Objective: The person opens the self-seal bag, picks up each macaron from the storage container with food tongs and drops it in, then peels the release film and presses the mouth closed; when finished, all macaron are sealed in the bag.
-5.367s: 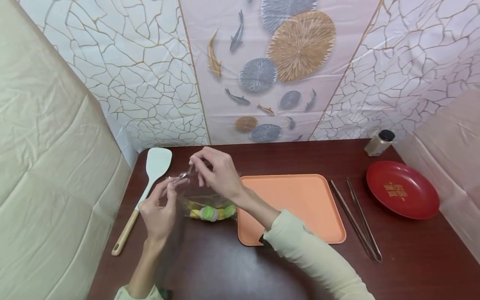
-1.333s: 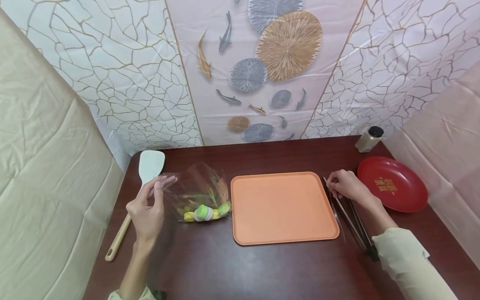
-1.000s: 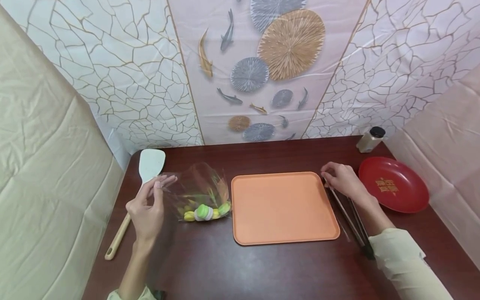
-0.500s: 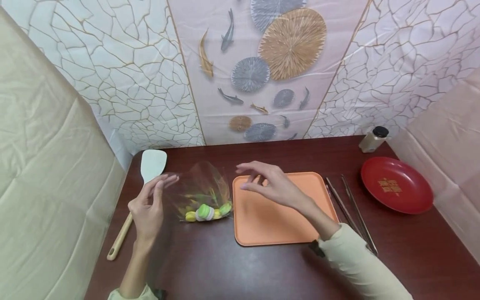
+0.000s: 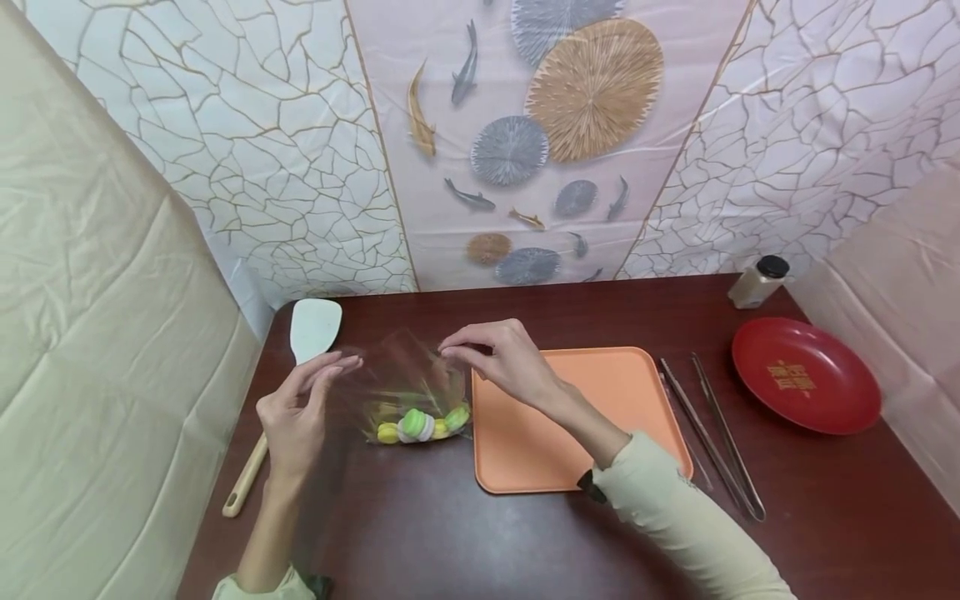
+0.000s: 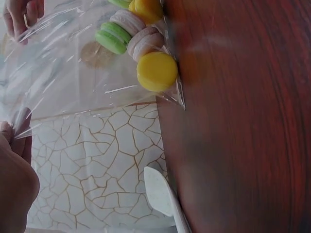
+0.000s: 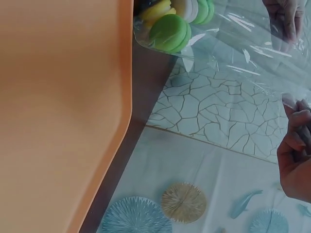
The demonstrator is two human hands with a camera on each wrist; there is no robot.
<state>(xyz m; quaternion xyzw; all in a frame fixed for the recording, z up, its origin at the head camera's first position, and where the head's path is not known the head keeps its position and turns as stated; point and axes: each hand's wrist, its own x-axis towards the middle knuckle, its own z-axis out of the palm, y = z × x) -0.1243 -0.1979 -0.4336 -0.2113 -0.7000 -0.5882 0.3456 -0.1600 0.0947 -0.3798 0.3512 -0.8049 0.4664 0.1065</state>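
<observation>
A clear plastic bag with several macarons in its bottom stands upright on the dark table, left of the orange tray. Yellow, green and pale purple macarons show through the film in the left wrist view. My left hand pinches the bag's upper left edge between thumb and fingers. At the upper right edge, my right hand pinches the film, its forearm reaching over the tray. Between them the bag's mouth is spread wide.
The orange tray lies right of the bag. Beyond it are a thin clear strip, metal tongs, a red plate and a black-capped jar. A white spatula with a wooden handle lies behind the left hand.
My right hand left the bag's top, set a thin strip down between tray and tongs, then came back left to the bag's edge. My left hand kept its place at the bag.
</observation>
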